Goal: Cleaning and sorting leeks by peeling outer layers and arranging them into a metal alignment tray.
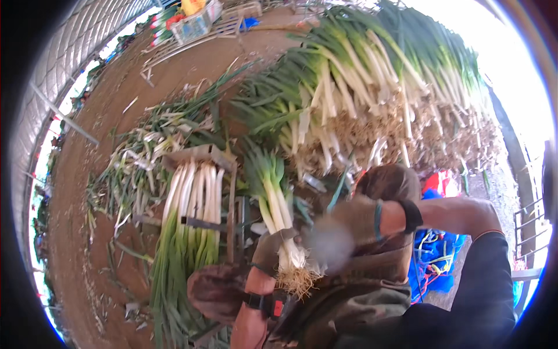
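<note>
My left hand (269, 250), in a brownish work glove, is closed round a small bunch of leeks (278, 212). Their green leaves point away from me, and their tangled roots (297, 280) hang near my lap. Just right of the roots is my gloved right hand (354, 220), its fingers smeared by motion. A pale grey blur (329, 241) lies in front of that hand; what it is, I cannot make out. To the left, cleaned leeks (195, 195) lie side by side in a metal stand (200, 154), white ends at the top and green leaves hanging toward me.
A large heap of leeks with roots (372, 99) lies at the far right. Loose leaf scraps (139, 151) cover the ground beyond the stand. A metal cart (192, 41) carrying a crate stands far off. Blue sheeting (433, 262) lies at my right, beside my knee.
</note>
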{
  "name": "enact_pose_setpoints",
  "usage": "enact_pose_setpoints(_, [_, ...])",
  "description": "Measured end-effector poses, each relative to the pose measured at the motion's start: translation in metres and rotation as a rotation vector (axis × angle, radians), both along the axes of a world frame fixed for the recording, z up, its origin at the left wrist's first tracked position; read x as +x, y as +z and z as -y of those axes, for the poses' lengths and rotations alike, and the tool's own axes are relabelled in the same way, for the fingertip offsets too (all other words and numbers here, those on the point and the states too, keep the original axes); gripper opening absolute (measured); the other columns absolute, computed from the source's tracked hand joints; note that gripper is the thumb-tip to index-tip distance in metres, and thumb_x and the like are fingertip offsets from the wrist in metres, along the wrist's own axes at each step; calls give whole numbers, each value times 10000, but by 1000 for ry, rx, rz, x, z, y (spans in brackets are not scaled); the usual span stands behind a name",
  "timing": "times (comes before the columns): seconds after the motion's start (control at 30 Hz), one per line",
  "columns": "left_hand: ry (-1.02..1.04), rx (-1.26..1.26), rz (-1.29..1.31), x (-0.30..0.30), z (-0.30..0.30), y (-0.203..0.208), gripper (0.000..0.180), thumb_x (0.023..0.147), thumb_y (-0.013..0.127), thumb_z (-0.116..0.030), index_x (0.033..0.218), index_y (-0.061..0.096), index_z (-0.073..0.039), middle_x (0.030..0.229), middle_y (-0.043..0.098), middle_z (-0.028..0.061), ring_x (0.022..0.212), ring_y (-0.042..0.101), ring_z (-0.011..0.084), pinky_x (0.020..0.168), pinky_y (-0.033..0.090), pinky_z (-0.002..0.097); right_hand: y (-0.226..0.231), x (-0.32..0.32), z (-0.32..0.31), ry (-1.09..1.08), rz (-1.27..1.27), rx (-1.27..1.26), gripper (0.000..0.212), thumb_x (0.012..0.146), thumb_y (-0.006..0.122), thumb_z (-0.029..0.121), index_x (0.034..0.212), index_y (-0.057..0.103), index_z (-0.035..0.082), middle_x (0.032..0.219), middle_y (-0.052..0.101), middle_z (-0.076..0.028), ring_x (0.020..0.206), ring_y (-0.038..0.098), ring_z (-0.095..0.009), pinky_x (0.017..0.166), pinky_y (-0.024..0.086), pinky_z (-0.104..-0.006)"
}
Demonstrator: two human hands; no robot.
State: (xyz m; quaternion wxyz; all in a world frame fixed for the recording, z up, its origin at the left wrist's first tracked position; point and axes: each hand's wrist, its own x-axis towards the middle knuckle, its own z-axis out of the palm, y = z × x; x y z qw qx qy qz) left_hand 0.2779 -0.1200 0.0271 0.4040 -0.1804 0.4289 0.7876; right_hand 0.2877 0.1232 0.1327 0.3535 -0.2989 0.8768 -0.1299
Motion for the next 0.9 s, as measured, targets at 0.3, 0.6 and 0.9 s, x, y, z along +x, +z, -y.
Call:
enact_pose_setpoints(0.3, [-269,-358,-163,71,46,128,320,857,740,-124,1120,651,36,923,706,120,781,703,214,684,576,337,-28,-4,82,362,-1008,-753,789,797,689,158,1506,351,91,1297,611,-163,1126,654,-350,972,528,-452])
enact_pose_setpoints(0.6, [-153,-387,-698,41,66,185,246,889,727,-136,1095,665,-16,973,717,105,811,701,256,700,574,368,61,-21,84,-364,-180,-859,620,830,733,157,1398,505,54,1175,676,-158,1107,671,-288,913,559,-375])
enact_pose_setpoints(0.9, [48,-117,-868,19,-45,82,173,911,729,-141,1066,676,-84,1012,730,80,824,702,317,706,585,422,59,-31,47,-579,516,-1511,567,935,746,176,1418,503,5,1243,685,-95,1146,655,-171,1037,496,-335])
